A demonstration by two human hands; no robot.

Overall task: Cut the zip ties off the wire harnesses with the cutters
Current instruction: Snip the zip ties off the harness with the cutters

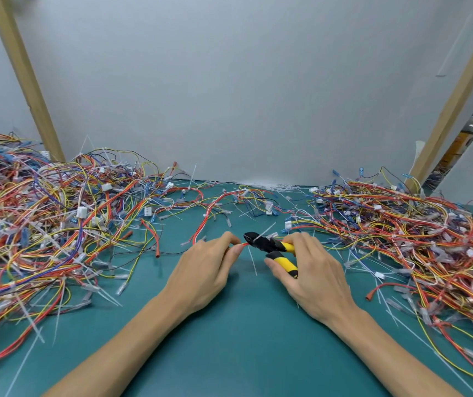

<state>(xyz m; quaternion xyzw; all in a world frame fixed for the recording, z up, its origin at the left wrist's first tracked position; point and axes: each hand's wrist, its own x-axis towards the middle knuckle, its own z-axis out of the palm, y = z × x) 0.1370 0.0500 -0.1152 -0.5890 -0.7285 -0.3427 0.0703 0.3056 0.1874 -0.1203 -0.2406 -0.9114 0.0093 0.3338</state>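
Note:
My right hand (pixel 312 270) grips the yellow-and-black cutters (pixel 272 247), whose black jaws point left at a white zip tie (pixel 266 230) sticking up from a red wire harness (pixel 215 213). My left hand (pixel 203 267) pinches the red wires just left of the jaws. The harness runs from my fingers up and away toward the back of the green mat (pixel 229 325). A loose white zip tie (pixel 253 260) lies on the mat between my hands.
A big tangle of coloured harnesses (pixel 43 219) fills the left side, another pile (pixel 418 233) the right. Loose cut zip ties lie scattered over the mat. Wooden posts (pixel 26 78) stand at the back left and right against a grey wall.

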